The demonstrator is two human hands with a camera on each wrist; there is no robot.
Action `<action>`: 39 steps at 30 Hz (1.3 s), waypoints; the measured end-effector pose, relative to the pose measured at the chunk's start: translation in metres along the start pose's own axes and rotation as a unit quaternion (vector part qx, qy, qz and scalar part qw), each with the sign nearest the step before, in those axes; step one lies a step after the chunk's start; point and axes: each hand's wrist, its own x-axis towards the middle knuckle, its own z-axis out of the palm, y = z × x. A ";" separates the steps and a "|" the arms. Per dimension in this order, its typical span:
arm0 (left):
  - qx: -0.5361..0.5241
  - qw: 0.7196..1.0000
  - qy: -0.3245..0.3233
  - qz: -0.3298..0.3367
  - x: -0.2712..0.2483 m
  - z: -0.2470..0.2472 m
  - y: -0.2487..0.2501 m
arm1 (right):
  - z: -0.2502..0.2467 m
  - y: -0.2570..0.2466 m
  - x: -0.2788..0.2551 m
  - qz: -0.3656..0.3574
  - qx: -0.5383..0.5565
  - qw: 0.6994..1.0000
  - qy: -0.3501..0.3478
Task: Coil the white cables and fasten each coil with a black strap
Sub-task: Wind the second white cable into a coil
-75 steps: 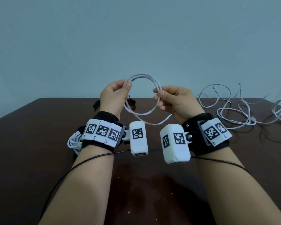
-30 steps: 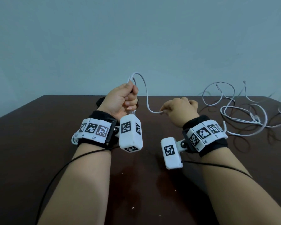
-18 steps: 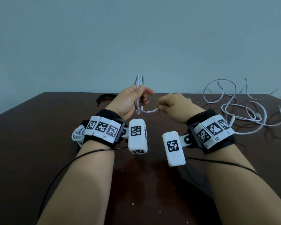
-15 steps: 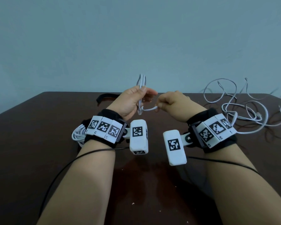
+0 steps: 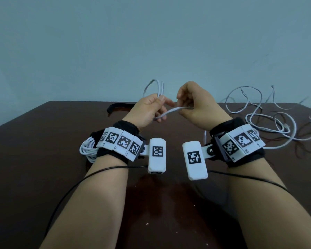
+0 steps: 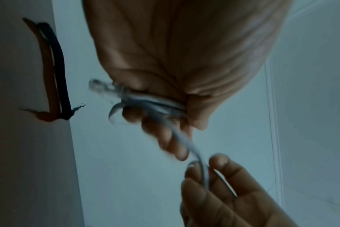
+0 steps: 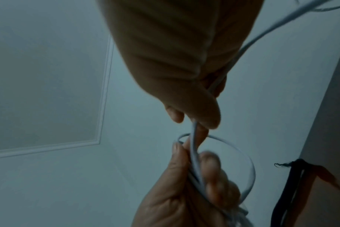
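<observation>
My left hand [image 5: 160,103] pinches a small coil of white cable [image 5: 153,88] whose loops stand up above the fingers. A free strand [image 5: 169,112] runs from the coil to my right hand [image 5: 184,107], where thumb and fingers pinch it close by. In the left wrist view the coil [image 6: 151,102] sits under the thumb and the strand [image 6: 194,152] leads to the other hand's fingertips [image 6: 219,161]. In the right wrist view the strand [image 7: 193,127] is pinched above the coil's loop [image 7: 246,155]. A black strap [image 5: 118,106] lies on the table behind my left hand.
A bundled white cable [image 5: 88,150] lies on the dark brown table [image 5: 34,159] beside my left wrist. Loose white cables [image 5: 262,115] sprawl over the far right of the table. Black leads trail from both wrist cameras. A pale wall stands behind.
The wide ring held between both hands has been gathered into a narrow coil in my left hand. My right hand has risen slightly, still pinching the free strand close to the coil.
</observation>
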 end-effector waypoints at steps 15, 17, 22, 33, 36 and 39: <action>-0.352 0.928 -0.107 -0.050 -0.005 -0.006 -0.003 | 0.005 0.013 0.001 0.085 0.150 0.985 0.024; -0.357 0.927 -0.097 -0.054 -0.005 -0.007 -0.004 | 0.006 0.015 0.001 0.070 0.160 0.984 0.026; -0.322 0.944 -0.030 -0.064 -0.001 -0.001 -0.005 | 0.010 0.014 0.003 0.079 0.218 0.970 0.069; -0.317 0.943 0.072 -0.076 0.003 -0.010 -0.004 | 0.003 0.017 0.004 0.097 0.027 0.994 0.035; -0.291 0.941 0.154 -0.074 0.005 -0.016 -0.007 | -0.008 0.018 0.004 0.103 -0.047 0.993 0.030; -0.279 0.934 0.206 -0.085 0.007 -0.018 -0.009 | -0.011 0.015 0.002 0.093 -0.141 0.985 0.020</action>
